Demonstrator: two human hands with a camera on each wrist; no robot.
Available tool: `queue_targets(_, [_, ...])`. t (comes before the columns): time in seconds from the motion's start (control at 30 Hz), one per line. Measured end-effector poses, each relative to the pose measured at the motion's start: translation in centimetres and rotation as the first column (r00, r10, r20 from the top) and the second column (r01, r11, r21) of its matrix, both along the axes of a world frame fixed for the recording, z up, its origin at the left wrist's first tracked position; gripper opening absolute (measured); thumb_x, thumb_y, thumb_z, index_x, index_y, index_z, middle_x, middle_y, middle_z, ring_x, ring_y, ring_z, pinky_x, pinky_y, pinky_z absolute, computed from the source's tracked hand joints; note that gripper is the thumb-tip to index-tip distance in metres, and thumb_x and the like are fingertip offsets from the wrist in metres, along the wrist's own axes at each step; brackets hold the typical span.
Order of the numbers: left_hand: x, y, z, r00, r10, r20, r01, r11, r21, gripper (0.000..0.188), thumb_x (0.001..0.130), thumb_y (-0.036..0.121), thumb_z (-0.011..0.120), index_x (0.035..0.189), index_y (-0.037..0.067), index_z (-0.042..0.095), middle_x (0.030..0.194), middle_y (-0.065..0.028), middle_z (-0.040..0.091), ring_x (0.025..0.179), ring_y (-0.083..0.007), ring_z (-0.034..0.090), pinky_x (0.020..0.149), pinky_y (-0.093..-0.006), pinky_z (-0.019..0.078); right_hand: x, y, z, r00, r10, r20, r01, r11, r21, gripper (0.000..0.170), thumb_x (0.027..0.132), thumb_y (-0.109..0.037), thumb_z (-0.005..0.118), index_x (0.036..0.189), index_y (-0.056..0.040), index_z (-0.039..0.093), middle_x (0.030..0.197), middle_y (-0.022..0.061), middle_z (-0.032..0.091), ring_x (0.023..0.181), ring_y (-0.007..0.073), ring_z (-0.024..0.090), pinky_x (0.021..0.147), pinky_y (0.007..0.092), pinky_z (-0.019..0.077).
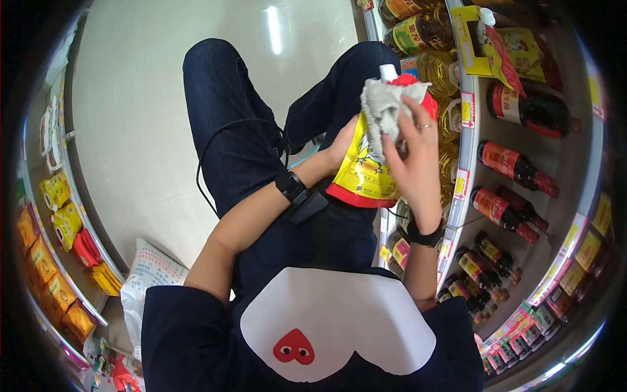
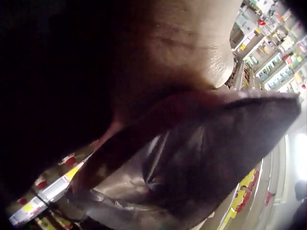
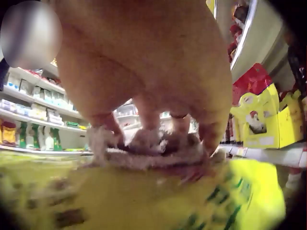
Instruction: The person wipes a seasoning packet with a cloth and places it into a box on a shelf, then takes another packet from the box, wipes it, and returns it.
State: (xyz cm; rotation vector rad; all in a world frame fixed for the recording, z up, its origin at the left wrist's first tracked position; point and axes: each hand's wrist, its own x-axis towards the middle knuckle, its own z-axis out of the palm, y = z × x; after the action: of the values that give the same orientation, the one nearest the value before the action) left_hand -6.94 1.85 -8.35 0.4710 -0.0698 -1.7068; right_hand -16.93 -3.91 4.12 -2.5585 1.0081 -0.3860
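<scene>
Pouch (image 1: 367, 178) gripped by left fingers (image 1: 351, 128), grey cloth (image 1: 379, 108) by right fingers (image 1: 417, 113), between stocked shelves (image 1: 464, 78) (pale floor (image 1: 137, 130), glossy).

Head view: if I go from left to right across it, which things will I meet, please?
Orange packets → white plastic bag → left hand → grey cloth → large dark bottle with a red label.
</scene>
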Motion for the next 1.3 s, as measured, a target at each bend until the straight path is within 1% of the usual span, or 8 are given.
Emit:
queue_targets(0.07, [-0.7, -0.4, -5.2, 0.821, -0.105, -0.561, -0.19, 0.877, -0.442, 0.05, 0.105, 0.04, 0.028, 0.141, 0.009, 0.043, 0.135, -0.0103, 0.054, 0.121, -0.0249, 0.055, 0.108, -0.0403, 0.0411, 0.4, 1.6, 0.2, 0.998, -0.06, -0.024, 0.062, 0.991, 0.118, 0.049, 0.077, -0.012, 0.067, 0.125, -0.0042, 0.06, 0.123, 0.0165, 0.054, 0.111, 0.0381, 0.051, 0.093, 0.0445, 0.0448])
queue_targets(0.13, [-0.2, 2.0, -4.6, 0.997, 0.039, 0.063, -0.048, 0.987, 0.151, 0.05, 0.104, 0.041, 0.031, 0.14, 0.009, 0.044, 0.133, -0.0103, 0.055, 0.119, -0.0252, 0.056, 0.107, -0.0403, 0.042, 0.6, 2.8, 1.6, 0.997, -0.077, -0.012, 0.078, 0.988, 0.136, 0.044, 0.076, -0.01, 0.067, 0.118, -0.0028, 0.062, 0.113, 0.0161, 0.057, 0.107, 0.0356, 0.054, 0.091, 0.0436, 0.0457])
queue_targets(0.2, [-3.5, -1.3, -14.0, 0.793, -0.1, -0.601, -0.031, 0.979, -0.202, 0.05, 0.104, 0.042, 0.034, 0.139, 0.008, 0.045, 0.13, -0.0111, 0.057, 0.117, -0.0251, 0.057, 0.106, -0.0403, 0.0431, 0.3, 3.3, 2.7, 1.0, 0.014, -0.004, -0.012, 0.959, 0.283, 0.04, 0.074, -0.007, 0.066, 0.114, -0.0011, 0.062, 0.103, 0.0153, 0.059, 0.099, 0.0328, 0.059, 0.087, 0.0417, 0.0478])
queue_targets(0.23, [-0.9, 0.9, -6.0, 0.991, 0.034, 0.13, -0.037, 0.999, 0.018, 0.05, 0.103, 0.042, 0.037, 0.138, 0.008, 0.047, 0.127, -0.0113, 0.059, 0.116, -0.0246, 0.057, 0.105, -0.0407, 0.0439, 0.0, 3.4, 2.8, 0.999, -0.009, 0.047, -0.011, 0.916, 0.401, 0.035, 0.073, -0.003, 0.063, 0.108, 0.0009, 0.062, 0.098, 0.0147, 0.06, 0.093, 0.0314, 0.062, 0.083, 0.0398, 0.0492])
queue_targets(0.27, [-1.3, 0.3, -6.9, 0.991, 0.03, 0.129, -0.032, 0.999, 0.016, 0.05, 0.103, 0.042, 0.037, 0.138, 0.008, 0.047, 0.127, -0.0113, 0.059, 0.116, -0.0246, 0.057, 0.105, -0.0407, 0.0439, 0.0, 3.1, 2.8, 0.999, -0.013, 0.046, -0.007, 0.917, 0.4, 0.035, 0.073, -0.003, 0.063, 0.108, 0.0009, 0.062, 0.098, 0.0147, 0.06, 0.093, 0.0314, 0.062, 0.083, 0.0398, 0.0492])
queue_targets(0.33, [-2.0, -0.9, -8.7, 0.746, -0.194, -0.637, 0.051, 0.97, -0.236, 0.05, 0.103, 0.042, 0.037, 0.139, 0.008, 0.047, 0.131, -0.0112, 0.058, 0.119, -0.0243, 0.056, 0.106, -0.0413, 0.0426, 0.1, 2.6, 3.0, 0.977, -0.156, 0.145, 0.082, 0.903, 0.422, 0.038, 0.072, 0.0, 0.062, 0.109, -0.001, 0.065, 0.094, 0.0141, 0.06, 0.09, 0.0312, 0.062, 0.081, 0.0391, 0.0496])
queue_targets(0.5, [0.5, 0.4, -1.1, 0.988, -0.037, -0.153, 0.058, 0.989, 0.137, 0.051, 0.103, 0.04, 0.035, 0.142, 0.009, 0.045, 0.138, -0.0091, 0.054, 0.123, -0.025, 0.054, 0.11, -0.0397, 0.0378, -1.4, 1.9, 1.4, 0.987, -0.155, 0.028, 0.148, 0.973, 0.177, 0.057, 0.076, 0.003, 0.056, 0.131, -0.0097, 0.059, 0.129, 0.0219, 0.047, 0.116, 0.0375, 0.049, 0.099, 0.0392, 0.0403])
queue_targets(1.3, [0.5, 0.4, -1.2, 0.983, -0.013, -0.182, 0.01, 1.0, -0.018, 0.051, 0.104, 0.041, 0.035, 0.136, 0.004, 0.048, 0.129, -0.0134, 0.06, 0.109, -0.0242, 0.064, 0.095, -0.0388, 0.0527, -4.6, 0.6, -2.6, 0.945, -0.315, 0.092, 0.321, 0.945, -0.066, 0.032, 0.083, -0.004, 0.065, 0.115, -0.0069, 0.069, 0.134, 0.0147, 0.056, 0.116, 0.0354, 0.055, 0.101, 0.0426, 0.0423])
